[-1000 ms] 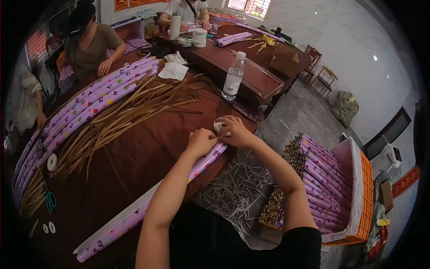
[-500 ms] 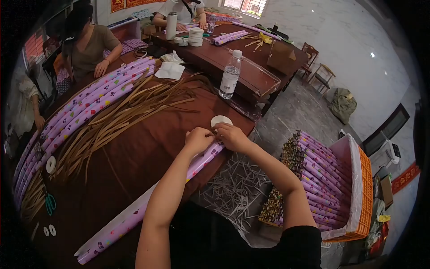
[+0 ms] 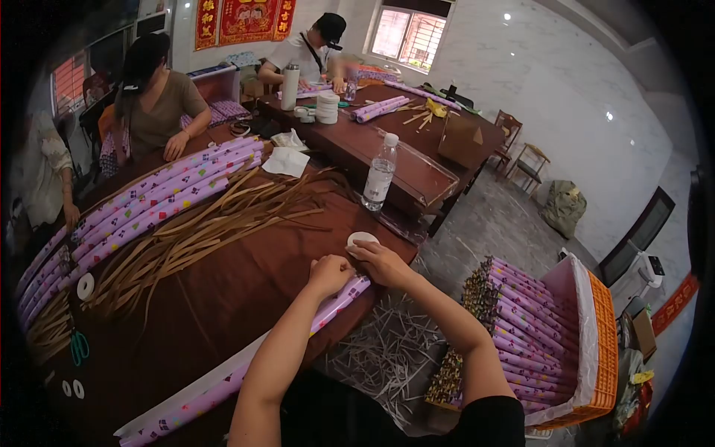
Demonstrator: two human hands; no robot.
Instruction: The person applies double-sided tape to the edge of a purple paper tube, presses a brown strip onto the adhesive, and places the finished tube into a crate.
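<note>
A long purple printed wrapping sheet [image 3: 205,384], partly rolled with its white inner side showing, lies slantwise along the near edge of the brown-covered table. My left hand [image 3: 332,274] has its fingers curled closed at the sheet's far end, pressing on it. Just beyond, my right hand [image 3: 380,262] reaches with bent fingers over the near rim of a white tape roll [image 3: 363,239]. The thumb and fingertips of that hand are partly hidden, as is whatever lies beneath both hands.
Brown strips [image 3: 216,220] and finished purple rolls [image 3: 164,190] lie left. A water bottle [image 3: 380,175] stands beyond my hands. An orange crate [image 3: 603,335] holding purple rolls is at right, beside paper shreds [image 3: 380,350] on the floor. Co-workers [image 3: 167,104] sit at the tables.
The view has tipped upward, so the room appears lower. My right hand's fingers have shifted away from my left fingertips and farther over the tape roll. My left hand stays at the sheet's end.
</note>
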